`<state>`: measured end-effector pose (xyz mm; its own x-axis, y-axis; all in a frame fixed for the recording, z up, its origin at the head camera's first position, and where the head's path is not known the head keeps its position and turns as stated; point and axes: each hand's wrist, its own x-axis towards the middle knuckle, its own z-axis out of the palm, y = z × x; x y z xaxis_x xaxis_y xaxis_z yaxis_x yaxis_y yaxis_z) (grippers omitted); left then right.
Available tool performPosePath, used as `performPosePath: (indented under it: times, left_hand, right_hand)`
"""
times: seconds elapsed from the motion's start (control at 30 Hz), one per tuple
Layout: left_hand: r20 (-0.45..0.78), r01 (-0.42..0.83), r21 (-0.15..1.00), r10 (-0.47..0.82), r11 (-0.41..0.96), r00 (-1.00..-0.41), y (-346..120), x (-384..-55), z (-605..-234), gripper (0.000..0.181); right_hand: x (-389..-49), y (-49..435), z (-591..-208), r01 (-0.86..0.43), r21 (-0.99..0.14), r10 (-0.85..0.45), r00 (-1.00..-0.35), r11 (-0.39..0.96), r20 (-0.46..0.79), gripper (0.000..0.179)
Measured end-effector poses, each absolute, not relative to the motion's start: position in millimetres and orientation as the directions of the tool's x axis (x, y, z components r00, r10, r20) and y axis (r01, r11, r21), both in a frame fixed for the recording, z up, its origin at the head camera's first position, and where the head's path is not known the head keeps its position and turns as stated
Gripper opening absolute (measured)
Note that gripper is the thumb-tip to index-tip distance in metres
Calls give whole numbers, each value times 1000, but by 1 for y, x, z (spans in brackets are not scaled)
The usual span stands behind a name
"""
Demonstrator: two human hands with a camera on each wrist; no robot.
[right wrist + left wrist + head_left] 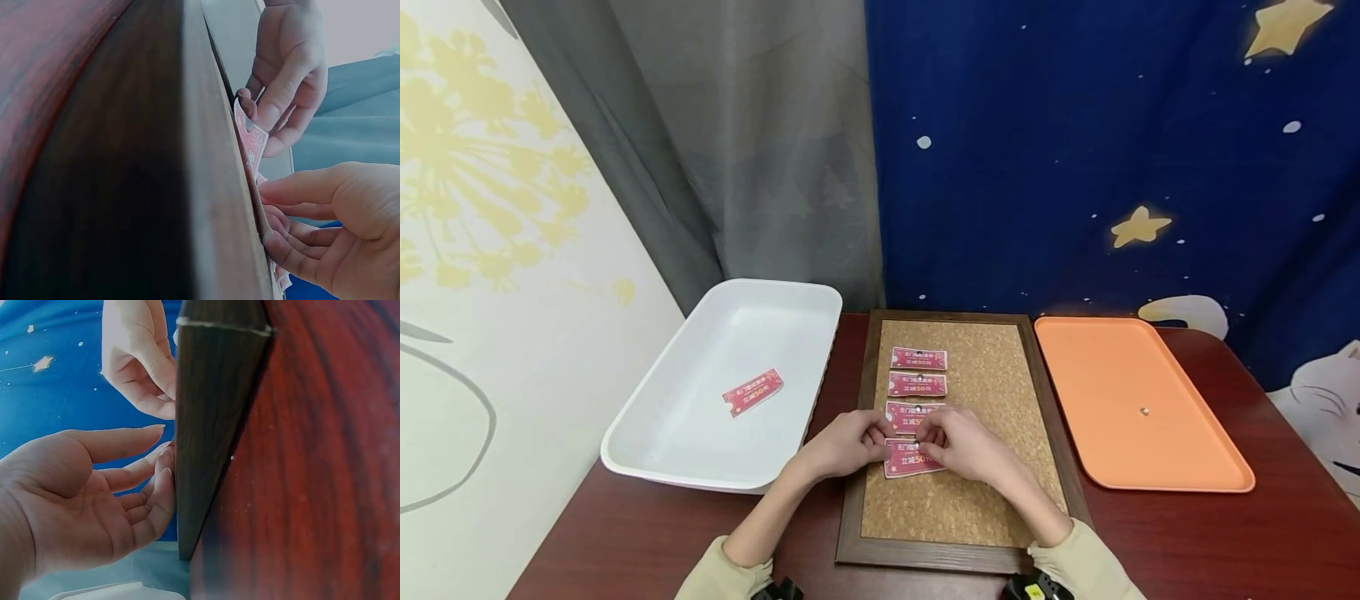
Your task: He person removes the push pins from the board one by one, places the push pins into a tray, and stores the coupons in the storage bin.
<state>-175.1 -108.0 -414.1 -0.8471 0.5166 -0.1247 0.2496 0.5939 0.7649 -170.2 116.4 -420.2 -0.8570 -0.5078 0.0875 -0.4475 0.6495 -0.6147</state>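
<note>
A cork board [962, 508] in a brown frame bears a column of several pink coupons, each with a small push pin near its top. At the lowest coupon [898, 467], my left hand [846, 446] touches the left edge; its thumb and fingers stand apart in the left wrist view. My right hand [966, 442] has thumb and index fingertips at the push pin [917, 445] on that coupon, appearing to pinch it. The coupon's near edge [251, 144] lifts from the board in the right wrist view. My right hand partly covers the coupon above [901, 417].
To the left stands a white basin [685, 442] with one loose pink coupon [752, 392] inside. An orange tray [1150, 458] on the right holds one small pin [1144, 411]. All rest on a reddish-brown table [647, 542]; curtains [1000, 167] hang behind.
</note>
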Motion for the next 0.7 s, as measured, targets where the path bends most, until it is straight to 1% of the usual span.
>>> performPosePath:
  times: [0.2,0.33,0.53,0.7]
  left_hand:
    - [-116,256,768,521,587,-846,-108,-176,-414,9]
    - [-123,251,771,523,585,-843,-108,-175,-414,9]
    - [-137,233,784,526,576,-839,-107,-174,-411,9]
    - [-138,234,782,526,578,-839,-107,-174,-411,9]
  right_hand:
    - [-172,113,-426,-437,-630,-491,-865,642,100,7]
    - [-172,111,-428,-419,-640,-469,-877,644,102,11]
    - [-172,110,-430,-384,-635,-442,-894,670,75,15]
    - [-172,109,-431,-388,-627,-436,-896,675,86,16]
